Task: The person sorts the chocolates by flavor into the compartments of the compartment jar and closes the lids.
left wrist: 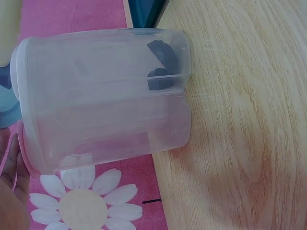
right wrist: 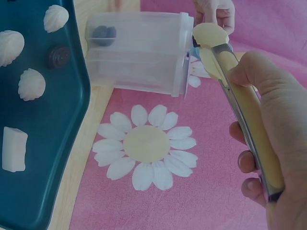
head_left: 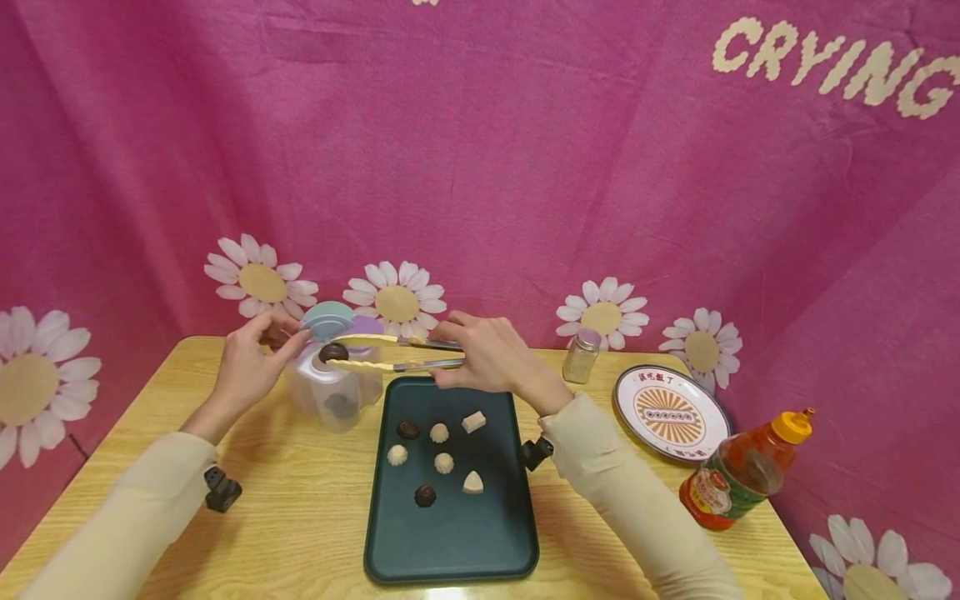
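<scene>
My right hand point(head_left: 459, 352) grips cream-coloured tongs point(head_left: 390, 353) that pinch a dark chocolate point(head_left: 333, 352) just above the mouth of a clear plastic container point(head_left: 335, 393). My left hand point(head_left: 279, 338) holds the container's raised blue lid point(head_left: 327, 319) at its rim. Another dark chocolate point(left wrist: 163, 67) lies inside the container point(left wrist: 105, 96). In the right wrist view the tongs point(right wrist: 240, 96) reach toward the container point(right wrist: 139, 52), and the chocolate they hold is hidden. A dark green tray point(head_left: 450, 533) in front of me carries several white and dark candies.
A small shaker jar point(head_left: 581, 356), a patterned round plate point(head_left: 671, 412) and an orange-capped sauce bottle point(head_left: 742, 475) stand to the right on the wooden table point(head_left: 300, 517). A pink daisy-print cloth hangs behind and at both sides.
</scene>
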The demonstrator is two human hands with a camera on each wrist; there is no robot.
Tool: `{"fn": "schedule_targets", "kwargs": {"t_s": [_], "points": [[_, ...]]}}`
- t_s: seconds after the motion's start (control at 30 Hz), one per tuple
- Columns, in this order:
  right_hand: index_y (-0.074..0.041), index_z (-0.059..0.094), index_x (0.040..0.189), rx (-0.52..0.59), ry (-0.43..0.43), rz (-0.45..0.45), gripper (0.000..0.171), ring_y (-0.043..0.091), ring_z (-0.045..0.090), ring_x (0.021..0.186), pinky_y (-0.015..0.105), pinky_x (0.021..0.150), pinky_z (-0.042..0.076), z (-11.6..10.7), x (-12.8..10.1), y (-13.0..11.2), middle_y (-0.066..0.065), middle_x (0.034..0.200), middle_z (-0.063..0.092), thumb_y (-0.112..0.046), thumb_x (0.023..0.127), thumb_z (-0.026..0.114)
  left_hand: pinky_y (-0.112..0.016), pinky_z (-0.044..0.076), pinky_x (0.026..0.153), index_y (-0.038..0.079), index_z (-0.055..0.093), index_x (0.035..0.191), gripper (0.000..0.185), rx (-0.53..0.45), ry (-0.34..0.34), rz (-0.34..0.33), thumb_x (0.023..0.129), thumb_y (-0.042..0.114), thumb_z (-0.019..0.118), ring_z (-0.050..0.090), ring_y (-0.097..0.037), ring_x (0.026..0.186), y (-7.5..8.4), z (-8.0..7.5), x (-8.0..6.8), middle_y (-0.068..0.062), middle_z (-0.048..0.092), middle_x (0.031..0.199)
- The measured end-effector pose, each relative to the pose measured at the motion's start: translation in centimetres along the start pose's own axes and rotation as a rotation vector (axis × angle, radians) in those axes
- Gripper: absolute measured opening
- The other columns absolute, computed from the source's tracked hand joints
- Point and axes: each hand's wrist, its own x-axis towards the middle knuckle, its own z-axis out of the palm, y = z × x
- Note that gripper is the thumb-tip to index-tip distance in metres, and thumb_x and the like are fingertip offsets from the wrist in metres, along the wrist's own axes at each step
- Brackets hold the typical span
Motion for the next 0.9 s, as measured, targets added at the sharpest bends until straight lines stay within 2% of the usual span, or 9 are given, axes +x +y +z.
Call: {"fn": "schedule_targets", "kwargs": {"t_s": [0.1,0.23,0.37,0.53,0.63,0.77,0.9], "points": [[-0.020,0.076,0.121,0.010,-0.001,0.008,0.048,0.010,0.060,0.069,0.023,0.052,0.035,0.0,-0.2,0.0,0.000,0.108,0.073,-0.050,0.083,0.080,-0.007,0.045,0.069,0.002,0.069,0.098,0.014,-0.001,-0.005,-0.002,0.092,0.006,0.080,0.053,0.006,0.071,-0.1,0.0,0.1,-0.007,0.067,0.080],[-0.019,0.075,0.121,0.033,0.003,0.016,0.049,0.009,0.061,0.071,0.022,0.053,0.036,-0.2,-0.7,0.1,-0.001,0.109,0.074,-0.049,0.083,0.080,-0.006,0.044,0.069,0.001,0.068,0.099,0.014,0.006,-0.012,-0.003,0.093,0.006,0.080,0.053,0.006,0.071,-0.3,0.0,0.1,0.007,0.063,0.079],[-0.017,0.073,0.119,0.045,0.017,0.017,0.050,0.009,0.060,0.068,0.021,0.052,0.033,-0.4,-1.7,0.3,-0.002,0.108,0.075,-0.049,0.081,0.078,-0.008,0.045,0.069,0.001,0.067,0.100,0.015,0.017,-0.015,-0.004,0.093,0.007,0.079,0.053,0.005,0.072,-0.4,-0.1,0.1,0.013,0.060,0.079],[-0.015,0.073,0.116,0.040,0.026,0.010,0.051,0.010,0.064,0.068,0.019,0.050,0.029,-0.7,-3.4,0.7,-0.001,0.105,0.075,-0.051,0.080,0.078,-0.011,0.046,0.069,0.002,0.068,0.100,0.015,0.023,-0.014,-0.012,0.093,0.007,0.079,0.053,0.005,0.072,-0.4,-0.1,0.1,0.011,0.060,0.079],[-0.015,0.073,0.116,0.043,0.012,0.013,0.051,0.008,0.058,0.064,0.019,0.050,0.027,-0.9,-4.4,0.9,-0.001,0.106,0.075,-0.050,0.080,0.080,-0.010,0.045,0.069,0.002,0.068,0.100,0.015,0.025,-0.014,-0.020,0.093,0.008,0.079,0.053,0.005,0.073,-0.4,-0.1,0.1,0.010,0.062,0.080],[-0.015,0.074,0.115,0.046,-0.024,0.035,0.048,0.006,0.050,0.062,0.019,0.051,0.030,-1.1,-5.7,1.2,-0.001,0.104,0.073,-0.048,0.080,0.081,-0.007,0.045,0.070,0.002,0.068,0.100,0.015,0.021,-0.018,-0.025,0.094,0.008,0.079,0.053,0.006,0.073,-0.4,-0.1,0.1,0.006,0.063,0.082],[-0.017,0.075,0.115,0.027,-0.076,0.054,0.047,0.004,0.050,0.066,0.018,0.055,0.035,-0.8,-6.8,1.6,-0.002,0.101,0.072,-0.048,0.080,0.082,-0.006,0.044,0.070,0.001,0.067,0.100,0.014,0.018,-0.020,-0.025,0.094,0.008,0.079,0.053,0.005,0.073,-0.4,-0.1,0.1,0.008,0.063,0.082]]}}
